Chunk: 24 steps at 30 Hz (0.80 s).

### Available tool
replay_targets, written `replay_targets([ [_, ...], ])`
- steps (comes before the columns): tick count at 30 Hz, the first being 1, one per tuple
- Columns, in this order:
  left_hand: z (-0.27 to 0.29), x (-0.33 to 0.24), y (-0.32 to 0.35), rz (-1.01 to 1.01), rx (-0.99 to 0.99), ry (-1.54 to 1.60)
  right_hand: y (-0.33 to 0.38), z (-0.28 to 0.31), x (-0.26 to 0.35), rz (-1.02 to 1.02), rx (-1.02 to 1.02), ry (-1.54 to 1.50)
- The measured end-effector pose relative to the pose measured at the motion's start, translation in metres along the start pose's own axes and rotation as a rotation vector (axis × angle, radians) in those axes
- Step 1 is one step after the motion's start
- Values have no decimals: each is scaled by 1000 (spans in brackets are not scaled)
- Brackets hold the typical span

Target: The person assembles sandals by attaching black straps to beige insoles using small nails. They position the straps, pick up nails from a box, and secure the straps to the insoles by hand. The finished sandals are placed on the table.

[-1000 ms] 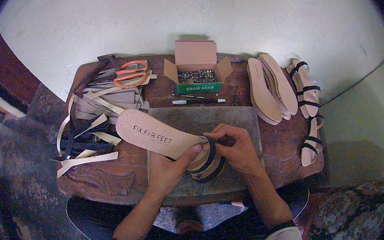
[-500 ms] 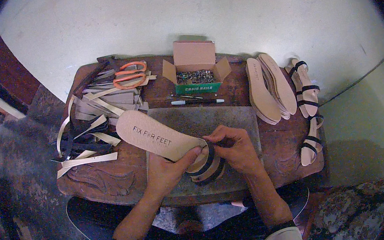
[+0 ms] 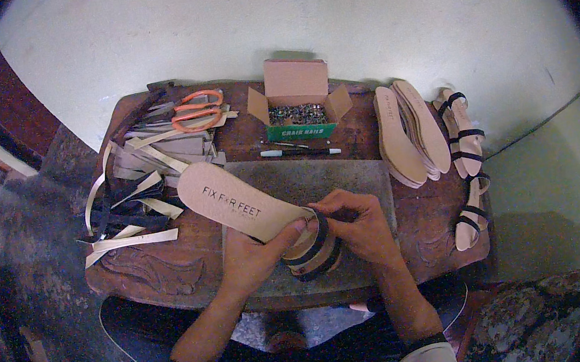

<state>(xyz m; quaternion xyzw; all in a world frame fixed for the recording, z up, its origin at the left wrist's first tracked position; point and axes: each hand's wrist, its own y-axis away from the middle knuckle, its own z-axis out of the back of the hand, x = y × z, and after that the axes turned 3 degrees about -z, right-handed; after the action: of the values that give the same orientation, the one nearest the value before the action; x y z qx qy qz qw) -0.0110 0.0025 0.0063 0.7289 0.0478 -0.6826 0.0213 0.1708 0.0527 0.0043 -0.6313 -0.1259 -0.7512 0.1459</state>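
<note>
A: Here we are, and the left hand (image 3: 250, 259) has the tan sandal (image 3: 227, 200) in its grip, just nearer the person than the open green box (image 3: 288, 134)!

B: Its thumb presses down on top of the sole while the other fingers wrap underneath, partly hidden. And the right hand (image 3: 357, 227)?

A: Fingers drawn together, pinching at the upper end of a black strap (image 3: 321, 231). The sandal's plain end tilts up to the left, its strapped end sits to the lower right, all above a grey mat (image 3: 356, 174).

B: And around that box?

A: Small nails (image 3: 297, 114) fill it, and a pen (image 3: 300, 153) lies just in front. Left of it, orange-handled scissors (image 3: 197, 113) rest on pale strips (image 3: 177, 150), with black strips (image 3: 126, 206) in front of those.

B: Right of the box, a stack of soles (image 3: 400, 141) stands on the wooden surface (image 3: 144, 270), with strapped sandals (image 3: 468, 142) farther right, by the edge!
</note>
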Motion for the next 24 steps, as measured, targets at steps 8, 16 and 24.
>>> replay_targets([
  [8,-2,2,0,-3,-4,52,1,-1,-8,67,-21,-22],
  [16,-3,-3,3,1,-39,-61,2,-5,-5,104,-40,20],
  [24,-3,1,4,27,-49,-57,1,-9,-10,119,-55,25],
])
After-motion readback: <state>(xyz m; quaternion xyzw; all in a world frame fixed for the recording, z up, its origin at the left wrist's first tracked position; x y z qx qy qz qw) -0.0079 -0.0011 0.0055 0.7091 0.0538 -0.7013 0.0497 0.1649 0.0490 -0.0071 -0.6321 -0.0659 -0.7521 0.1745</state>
